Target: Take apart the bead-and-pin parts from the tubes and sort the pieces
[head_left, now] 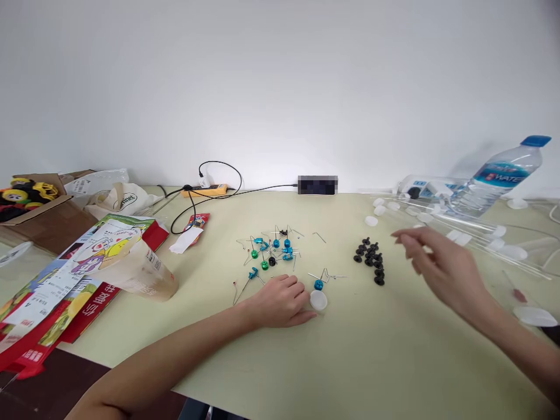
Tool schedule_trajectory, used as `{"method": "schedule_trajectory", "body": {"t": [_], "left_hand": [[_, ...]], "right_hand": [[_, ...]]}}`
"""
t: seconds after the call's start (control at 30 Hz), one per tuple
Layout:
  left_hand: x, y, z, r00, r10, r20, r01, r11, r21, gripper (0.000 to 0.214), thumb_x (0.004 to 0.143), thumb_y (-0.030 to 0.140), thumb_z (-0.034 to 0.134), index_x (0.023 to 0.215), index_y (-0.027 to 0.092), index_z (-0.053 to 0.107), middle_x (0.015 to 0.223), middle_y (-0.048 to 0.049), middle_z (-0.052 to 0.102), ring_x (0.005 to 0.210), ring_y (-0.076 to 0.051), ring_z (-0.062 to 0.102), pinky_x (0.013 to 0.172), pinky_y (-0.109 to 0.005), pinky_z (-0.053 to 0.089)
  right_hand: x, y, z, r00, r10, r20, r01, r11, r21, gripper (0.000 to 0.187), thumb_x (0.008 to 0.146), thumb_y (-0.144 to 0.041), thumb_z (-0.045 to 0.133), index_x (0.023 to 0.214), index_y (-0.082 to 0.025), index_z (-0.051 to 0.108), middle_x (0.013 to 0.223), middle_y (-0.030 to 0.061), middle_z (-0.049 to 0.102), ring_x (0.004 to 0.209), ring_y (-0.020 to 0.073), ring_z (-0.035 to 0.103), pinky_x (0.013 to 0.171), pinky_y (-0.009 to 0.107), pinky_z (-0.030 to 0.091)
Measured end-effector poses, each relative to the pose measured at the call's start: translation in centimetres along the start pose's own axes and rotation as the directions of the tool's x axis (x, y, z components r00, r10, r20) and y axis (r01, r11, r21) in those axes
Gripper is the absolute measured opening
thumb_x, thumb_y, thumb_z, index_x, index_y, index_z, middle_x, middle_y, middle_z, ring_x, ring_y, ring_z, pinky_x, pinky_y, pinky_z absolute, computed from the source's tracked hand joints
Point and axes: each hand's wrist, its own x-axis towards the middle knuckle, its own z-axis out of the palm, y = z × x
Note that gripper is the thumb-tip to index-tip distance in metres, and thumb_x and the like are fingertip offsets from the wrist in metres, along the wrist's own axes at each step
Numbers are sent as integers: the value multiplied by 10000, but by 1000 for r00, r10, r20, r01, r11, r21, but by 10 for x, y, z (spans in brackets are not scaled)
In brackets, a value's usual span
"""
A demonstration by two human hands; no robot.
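Note:
My left hand (286,300) rests on the table with its fingers loosely bent and its thumb stretched out beside a small round white cap (318,300). Just beyond that cap lies a blue metal piece (318,284) with thin bent wires. Several more blue pieces (287,254), green pieces (254,254) and a black one (272,261), also with wires, are spread past my left hand. My right hand (446,271) hovers at the right, thumb and forefinger drawn together; anything between them is too small to see. Nearest it is a cluster of black flanged parts (371,254).
Round white pieces (371,221), clear rods (485,251) and a tilted water bottle (494,178) lie at the right. A phone (317,186) with a cable leans by the wall. A drink cup (151,268), printed bags (56,291) and a cardboard box (52,221) crowd the left.

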Motion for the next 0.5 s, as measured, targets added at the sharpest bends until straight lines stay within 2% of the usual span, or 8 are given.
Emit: {"method": "schedule_trajectory", "body": {"t": [0.07,0.17,0.2,0.27,0.37,0.5], "left_hand": [[2,5,0,996,-84,-19,84,996,-12,446,886,551,369,745,151,506,646,-26,517,608,-144,479,550,-281,364],[6,12,3,980,-192,-60,191,981,-18,527,836,642,377,840,138,532,643,-23,532,585,-153,492,491,-280,345],[7,14,4,977,-204,-61,204,979,-10,529,837,637,382,884,133,535,650,-24,541,588,-157,501,480,-280,341],[9,19,7,983,-179,-48,180,984,14,471,871,562,390,982,125,525,664,-25,555,605,-162,519,477,-277,342],[9,21,7,996,-88,0,88,996,33,353,921,402,371,1095,117,487,660,-22,555,617,-152,522,493,-269,350],[3,14,0,997,38,70,-38,999,11,287,940,348,345,1069,136,490,651,-15,539,598,-135,492,521,-268,369]], "right_hand": [[28,19,-2,998,42,38,-38,992,-117,257,904,-426,408,986,-247,574,936,68,646,711,209,590,626,307,414],[69,47,12,959,-33,283,117,951,-285,270,927,-343,375,1059,-215,573,1076,111,604,915,237,570,718,313,402],[79,55,21,949,-49,313,147,942,-300,281,927,-298,375,1119,-204,558,1123,126,577,964,244,552,757,319,392],[94,68,40,933,-66,353,187,928,-321,305,906,-226,400,1170,-182,545,1154,157,545,1030,273,514,791,336,372],[104,80,64,912,-72,403,220,916,-334,330,893,-180,395,1188,-185,543,1159,173,521,1011,281,516,736,331,375],[109,86,73,912,-46,407,222,891,-396,319,889,-184,391,1156,-205,565,1088,172,513,971,285,524,663,329,377]]}}
